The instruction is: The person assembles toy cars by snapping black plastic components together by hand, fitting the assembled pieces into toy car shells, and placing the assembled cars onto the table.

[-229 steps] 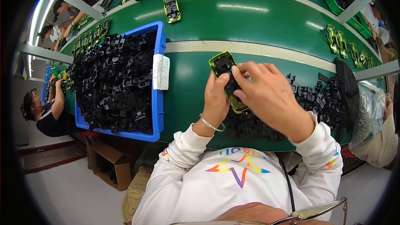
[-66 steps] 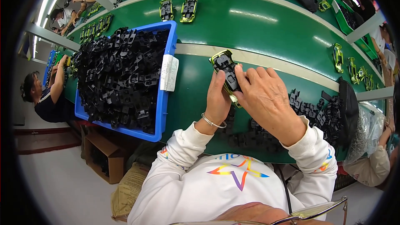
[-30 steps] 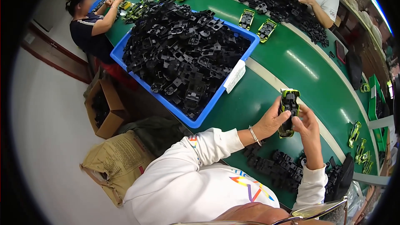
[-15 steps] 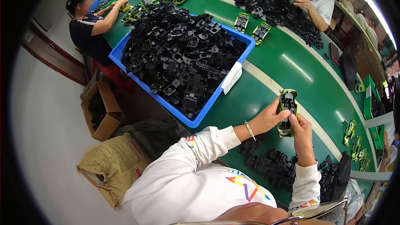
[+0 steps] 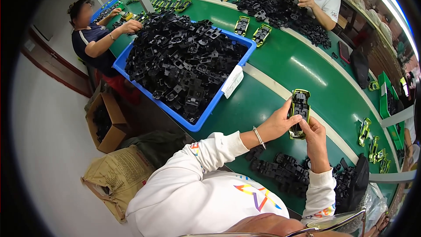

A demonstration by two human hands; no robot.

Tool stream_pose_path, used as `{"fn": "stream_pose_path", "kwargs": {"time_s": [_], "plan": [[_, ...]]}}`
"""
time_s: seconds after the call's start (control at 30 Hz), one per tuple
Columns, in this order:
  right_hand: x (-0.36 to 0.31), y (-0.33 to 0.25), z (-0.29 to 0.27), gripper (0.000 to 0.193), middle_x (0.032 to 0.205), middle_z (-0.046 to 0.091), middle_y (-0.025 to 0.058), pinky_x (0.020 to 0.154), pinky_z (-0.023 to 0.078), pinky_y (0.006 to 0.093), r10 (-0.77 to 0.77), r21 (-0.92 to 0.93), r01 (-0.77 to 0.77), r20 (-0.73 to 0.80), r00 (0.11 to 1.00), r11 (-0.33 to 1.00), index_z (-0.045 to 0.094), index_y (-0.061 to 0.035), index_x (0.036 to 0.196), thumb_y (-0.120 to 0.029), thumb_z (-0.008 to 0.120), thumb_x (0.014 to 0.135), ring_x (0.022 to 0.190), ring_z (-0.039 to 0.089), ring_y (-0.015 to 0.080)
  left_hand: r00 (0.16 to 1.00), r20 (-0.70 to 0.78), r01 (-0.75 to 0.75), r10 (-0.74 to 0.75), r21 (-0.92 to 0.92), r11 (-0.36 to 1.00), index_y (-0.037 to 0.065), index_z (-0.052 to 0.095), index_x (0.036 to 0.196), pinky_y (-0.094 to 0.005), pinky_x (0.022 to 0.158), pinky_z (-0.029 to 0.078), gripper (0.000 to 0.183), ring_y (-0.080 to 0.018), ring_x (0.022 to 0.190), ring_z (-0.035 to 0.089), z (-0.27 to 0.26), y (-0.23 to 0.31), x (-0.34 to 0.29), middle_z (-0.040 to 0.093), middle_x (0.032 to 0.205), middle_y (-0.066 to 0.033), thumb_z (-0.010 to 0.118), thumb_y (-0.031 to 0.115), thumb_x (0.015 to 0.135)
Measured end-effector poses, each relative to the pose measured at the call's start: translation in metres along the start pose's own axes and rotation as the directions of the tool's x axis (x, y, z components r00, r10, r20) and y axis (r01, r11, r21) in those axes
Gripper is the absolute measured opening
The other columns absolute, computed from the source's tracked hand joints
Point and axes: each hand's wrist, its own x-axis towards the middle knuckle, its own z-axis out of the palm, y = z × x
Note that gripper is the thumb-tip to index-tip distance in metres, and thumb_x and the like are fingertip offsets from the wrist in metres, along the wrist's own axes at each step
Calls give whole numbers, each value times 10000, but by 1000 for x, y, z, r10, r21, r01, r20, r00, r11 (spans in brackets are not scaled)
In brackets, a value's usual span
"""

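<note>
Head view: left hand [image 5: 275, 126] and right hand [image 5: 314, 134] grip a yellow-green toy car shell [image 5: 299, 112] with black insert.

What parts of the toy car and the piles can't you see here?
- Toy car shell, head view: its lower end is covered by the right hand and left hand.
- Blue bin: its floor is buried under black parts.
- Cardboard box: contents too dark to tell.
</note>
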Motion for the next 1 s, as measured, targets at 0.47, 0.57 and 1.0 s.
{"fn": "stream_pose_path", "kwargs": {"time_s": [0.47,0.57,1.0], "plan": [[-12,-5,-24,544,1273,559,102,841,510,292,-84,-201,68,-72,994,977,445,-19,1419,-255,606,956,968,613,152,975,-211,24,-68,-207,978,-48,381,1328,-327,868,517,591,-201,977,622,-23,-43,88,612,1095,-143,684,66,834],[-26,-6,-36,519,1263,566,106,825,509,287,-50,-199,26,-118,992,980,467,-16,1402,-237,604,953,942,616,151,938,-336,1,90,262,965,-46,483,1277,-373,929,484,557,-327,1021,617,-49,-62,126,594,1146,-199,713,109,793],[-80,-7,-117,410,1096,653,76,783,500,263,1,-175,-78,-405,914,981,595,9,1265,-253,614,950,859,623,123,892,-414,129,180,616,777,1,536,1287,-423,986,455,535,-400,1149,571,-108,-104,247,597,1232,-243,679,190,807]]}}
